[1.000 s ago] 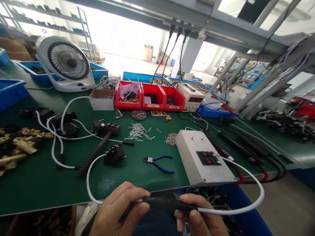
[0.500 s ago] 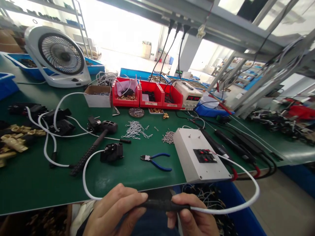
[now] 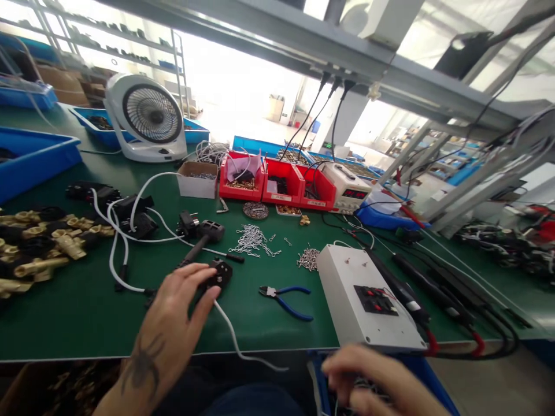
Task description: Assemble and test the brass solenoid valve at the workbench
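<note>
Bench: green mat (image 3: pixel 87 323) crowded with parts, a white fan (image 3: pixel 147 118) and red bins (image 3: pixel 277 185) toward the far edge.
Left hand (image 3: pixel 176 312): fingers spread over a black plug (image 3: pixel 221 274) near the front edge, touching it, not yet closed round it.
Plug: lay just beyond the fingertips; its white cable (image 3: pixel 243 346) trailed toward the front edge and over it.
Right hand (image 3: pixel 373 384): blurred, below the front edge at a blue bin (image 3: pixel 318 381); grip unclear.
Nearer hand: the left.
Nearby: blue pliers (image 3: pixel 286 297), white box (image 3: pixel 368 300).
</note>
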A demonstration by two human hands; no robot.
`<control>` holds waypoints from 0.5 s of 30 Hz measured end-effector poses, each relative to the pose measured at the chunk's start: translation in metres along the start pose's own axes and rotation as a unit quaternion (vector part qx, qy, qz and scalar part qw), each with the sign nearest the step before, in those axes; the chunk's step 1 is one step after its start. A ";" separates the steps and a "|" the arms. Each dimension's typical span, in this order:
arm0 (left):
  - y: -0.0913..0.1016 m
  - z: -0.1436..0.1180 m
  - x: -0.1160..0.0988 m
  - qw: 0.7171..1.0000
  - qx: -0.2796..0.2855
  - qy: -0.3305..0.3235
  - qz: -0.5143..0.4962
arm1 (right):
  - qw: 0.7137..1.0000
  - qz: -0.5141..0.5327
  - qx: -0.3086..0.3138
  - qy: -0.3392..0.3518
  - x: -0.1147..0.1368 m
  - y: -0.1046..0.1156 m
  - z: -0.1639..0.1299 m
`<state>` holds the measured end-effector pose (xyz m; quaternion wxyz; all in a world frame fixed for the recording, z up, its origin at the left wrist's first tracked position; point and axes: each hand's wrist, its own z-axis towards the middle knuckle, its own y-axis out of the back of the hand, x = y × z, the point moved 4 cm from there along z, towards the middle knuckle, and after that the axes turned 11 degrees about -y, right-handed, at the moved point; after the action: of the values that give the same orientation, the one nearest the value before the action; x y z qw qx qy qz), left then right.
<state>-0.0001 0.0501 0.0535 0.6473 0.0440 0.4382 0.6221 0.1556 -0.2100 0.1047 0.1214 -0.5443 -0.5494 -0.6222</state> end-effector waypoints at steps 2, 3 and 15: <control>-0.002 0.009 0.027 0.997 0.022 0.066 0.020 | 0.980 -0.095 -0.176 -0.014 0.000 0.050 0.026; -0.008 0.011 0.037 0.994 0.062 0.093 0.003 | 0.954 -0.111 -0.276 -0.021 -0.003 0.075 0.040; -0.035 -0.018 -0.012 0.979 0.176 0.047 -0.087 | 0.956 -0.096 -0.263 -0.092 -0.053 0.124 0.120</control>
<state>0.0175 0.0234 0.0282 0.6600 0.0889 0.5728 0.4779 0.3337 -0.1809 0.1064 -0.1374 -0.5563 -0.4251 -0.7007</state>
